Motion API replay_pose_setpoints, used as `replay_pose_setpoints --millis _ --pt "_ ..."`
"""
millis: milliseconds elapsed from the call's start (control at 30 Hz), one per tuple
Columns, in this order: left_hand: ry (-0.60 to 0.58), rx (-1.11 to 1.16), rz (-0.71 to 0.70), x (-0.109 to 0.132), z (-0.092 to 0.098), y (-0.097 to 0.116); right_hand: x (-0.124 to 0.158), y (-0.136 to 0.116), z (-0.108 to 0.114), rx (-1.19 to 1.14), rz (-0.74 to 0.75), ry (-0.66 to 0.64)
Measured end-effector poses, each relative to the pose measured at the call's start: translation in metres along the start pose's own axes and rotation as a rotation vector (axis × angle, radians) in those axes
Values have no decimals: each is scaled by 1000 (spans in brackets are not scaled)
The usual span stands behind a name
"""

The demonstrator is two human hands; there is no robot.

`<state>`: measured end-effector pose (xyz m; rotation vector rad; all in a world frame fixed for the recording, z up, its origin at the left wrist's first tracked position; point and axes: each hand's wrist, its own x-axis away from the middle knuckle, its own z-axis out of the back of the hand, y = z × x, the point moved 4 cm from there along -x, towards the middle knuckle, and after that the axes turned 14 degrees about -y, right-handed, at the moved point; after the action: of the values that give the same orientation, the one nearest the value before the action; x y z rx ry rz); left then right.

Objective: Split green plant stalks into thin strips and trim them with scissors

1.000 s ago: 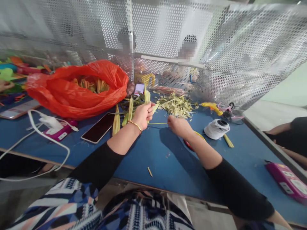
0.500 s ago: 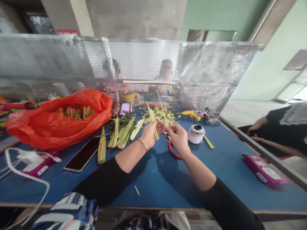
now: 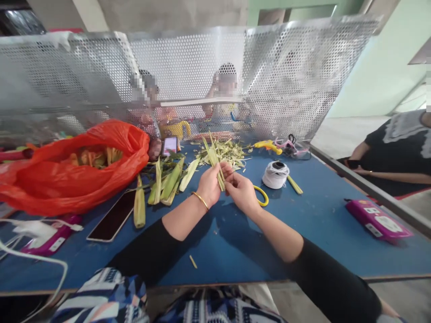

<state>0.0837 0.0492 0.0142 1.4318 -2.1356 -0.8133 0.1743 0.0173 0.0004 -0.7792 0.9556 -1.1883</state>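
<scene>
My left hand (image 3: pixel 210 183), with a gold bangle at the wrist, is closed on a few pale green husk strips (image 3: pixel 213 154) that slant up and away over the table. My right hand (image 3: pixel 243 192) pinches at the lower end of these strips, close to the left fingers; its fingertips are partly hidden. Just beyond both hands lies a heap of shredded husk (image 3: pixel 232 150). A yellow handle loop (image 3: pixel 261 196) shows beside my right wrist, the rest covered by the hand. Left of my left hand lie several wider husk pieces (image 3: pixel 172 181). A white spool of thread (image 3: pixel 275 176) stands to the right.
An orange-red plastic bag (image 3: pixel 67 193) and a dark phone (image 3: pixel 112 217) lie left. Purple power strips (image 3: pixel 377 220) sit at both sides. A yellow glue gun (image 3: pixel 268 146) lies before the perforated metal screen (image 3: pixel 188 63). A person in black (image 3: pixel 400 148) sits at right.
My right hand has come in closer to the left, and the single strip it held up now lies along the others. The view has tilted slightly down.
</scene>
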Motion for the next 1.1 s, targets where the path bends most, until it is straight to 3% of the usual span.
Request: replay_pose_setpoints --millis 233,400,600,1100 --pt "-27 54 29 -1 3 5 0 0 -5 -194 61 -108" --pt "-57 135 109 0 1 11 3 -12 2 -87 151 -247" --pt "-86 212 171 1 -2 10 5 -17 6 120 160 -192" --pt "-106 324 205 4 -6 8 9 -22 6 223 256 -93"
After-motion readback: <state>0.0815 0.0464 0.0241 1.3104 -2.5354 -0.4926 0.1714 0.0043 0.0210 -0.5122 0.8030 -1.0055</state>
